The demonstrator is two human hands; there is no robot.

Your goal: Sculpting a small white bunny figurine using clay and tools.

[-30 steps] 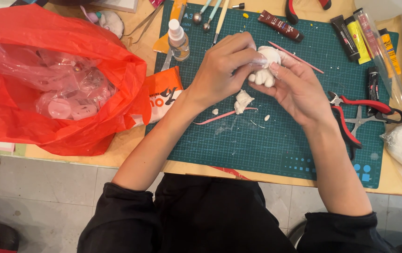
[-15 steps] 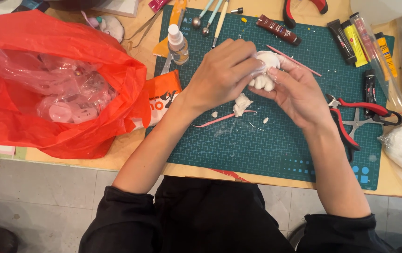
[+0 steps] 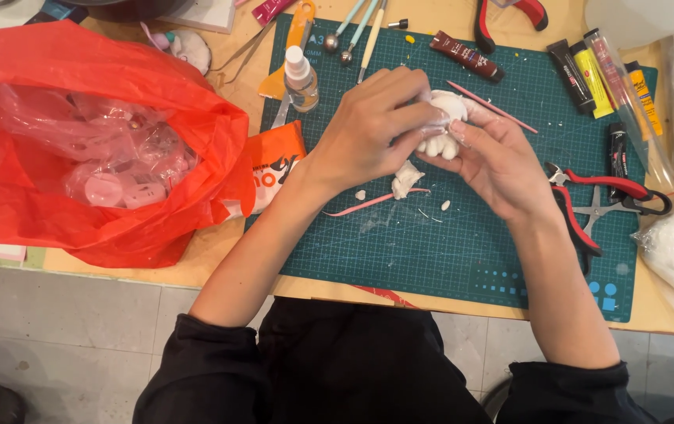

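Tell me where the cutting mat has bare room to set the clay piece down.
The near part of the green cutting mat is bare, between the left forearm and the right forearm, below the pink stick. Its far edge is crowded with paint tubes and ball tools; red pliers fill the right side.

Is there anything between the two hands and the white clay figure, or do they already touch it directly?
Nothing visible stands between them. The left hand and the right hand both hold the white clay figure directly, above the green cutting mat. A loose clay lump lies on the mat just below, apart from the grip.
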